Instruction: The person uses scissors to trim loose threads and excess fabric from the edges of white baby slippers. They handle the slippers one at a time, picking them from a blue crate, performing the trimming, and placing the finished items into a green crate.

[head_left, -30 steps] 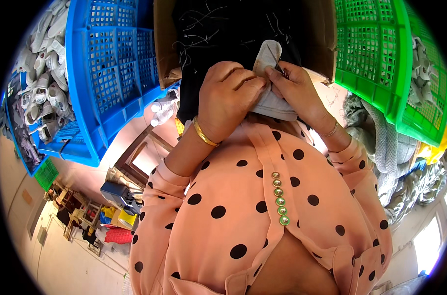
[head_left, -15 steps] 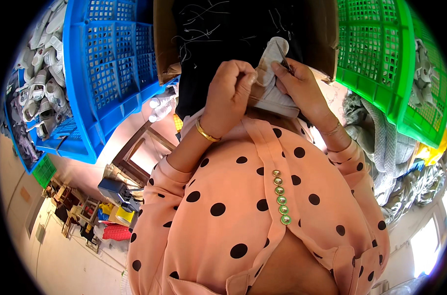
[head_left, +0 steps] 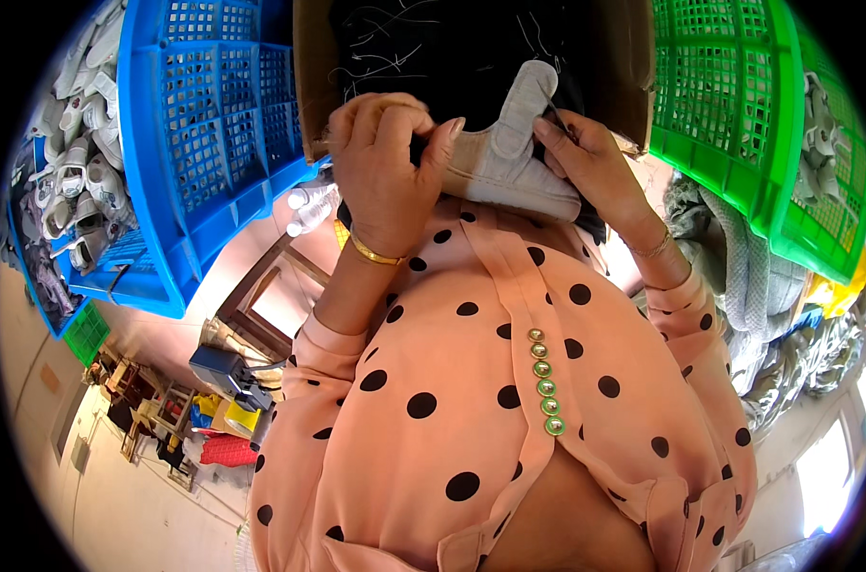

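The person's left hand is half curled, its fingers bent and the thumb raised across the heel end of a shoe; whether it grips the heel cannot be told. The right hand closes thumb and forefinger around a small dark pointed tool, with its lower fingers close by the toe.

The shoe lies on its side between the two hands, just in front of the spotted peach blouse, its toe to the right. It is pale grey-white, with a beige patch toward the heel. A long flap with a rounded end and stitched edging stands up from its middle, leaning slightly right; the tool's tip meets the flap's right edge.

Beyond the flap is a black surface scattered with loose white threads, leaving room between the left thumb and the flap. Brown cardboard walls bound it on both sides; the left hand reaches near one wall, and the right hand is near the other. Farther out stand a blue crate on the left, beside heaped pale shoes, and a green crate on the right.
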Available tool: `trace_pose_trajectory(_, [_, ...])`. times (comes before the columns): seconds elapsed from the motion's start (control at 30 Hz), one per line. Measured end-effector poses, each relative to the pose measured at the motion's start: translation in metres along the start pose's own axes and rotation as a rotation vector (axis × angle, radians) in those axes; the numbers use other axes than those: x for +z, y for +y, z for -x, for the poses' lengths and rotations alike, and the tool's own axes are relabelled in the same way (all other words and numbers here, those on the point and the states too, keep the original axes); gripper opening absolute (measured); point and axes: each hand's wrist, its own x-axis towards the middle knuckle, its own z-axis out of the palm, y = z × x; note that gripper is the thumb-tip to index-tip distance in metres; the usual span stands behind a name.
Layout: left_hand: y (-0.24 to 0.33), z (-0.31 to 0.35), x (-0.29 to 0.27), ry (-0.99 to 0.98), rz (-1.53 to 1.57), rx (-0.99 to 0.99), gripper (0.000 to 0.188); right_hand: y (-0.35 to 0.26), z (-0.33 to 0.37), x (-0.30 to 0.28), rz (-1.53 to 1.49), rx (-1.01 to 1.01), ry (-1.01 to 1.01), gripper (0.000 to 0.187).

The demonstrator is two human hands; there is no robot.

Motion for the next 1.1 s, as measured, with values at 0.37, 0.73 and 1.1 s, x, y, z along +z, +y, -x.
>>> trace_pose_trajectory(0.37, [0.035, 0.02, 0.002, -0.28, 0.188, -0.065, 0.023, 0.009, -0.002, 0.009, 0.059, -0.105, 0.05, 0.03])
trace_pose_trajectory(0.73, [0.024, 0.023, 0.015, -0.335, 0.262, -0.05, 0.011, 0.008, 0.004, 0.019, 0.267, -0.279, 0.277, 0.032])
trace_pose_trajectory(1.1, [0.009, 0.025, 0.013, -0.409, 0.401, -0.069, 0.008, -0.036, 0.044, -0.006, 1.283, -0.411, -0.003, 0.043])
